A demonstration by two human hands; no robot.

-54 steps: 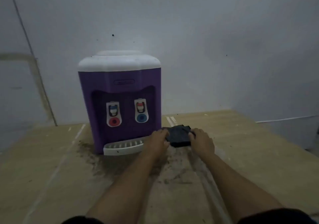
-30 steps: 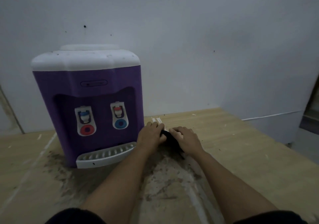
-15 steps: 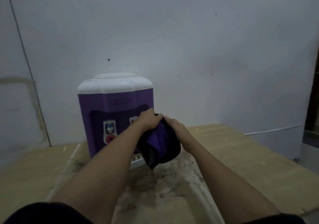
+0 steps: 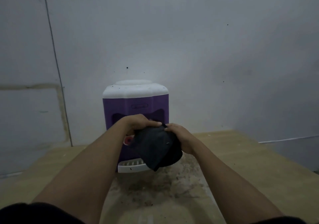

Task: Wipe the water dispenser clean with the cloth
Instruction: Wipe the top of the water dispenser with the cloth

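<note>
A purple water dispenser [image 4: 136, 105] with a white lid stands on the wooden table against the wall. Its white drip tray [image 4: 132, 166] juts out at the bottom front. A dark cloth [image 4: 157, 147] hangs in the air in front of the dispenser's taps and hides most of them; only a bit of the red tap shows. My left hand [image 4: 138, 122] grips the cloth's upper left edge. My right hand [image 4: 179, 135] holds its upper right edge. The cloth droops down between both hands, apart from the dispenser.
The wooden table [image 4: 241, 163] has a dirty, stained patch [image 4: 164, 184] in front of the dispenser. A grey wall [image 4: 189, 51] rises right behind. The table's right edge drops off at the far right.
Both hands lifted the cloth off the table beside the dispenser and now hold it up in front of the dispenser's face. The view has pulled back and tilted upward.
</note>
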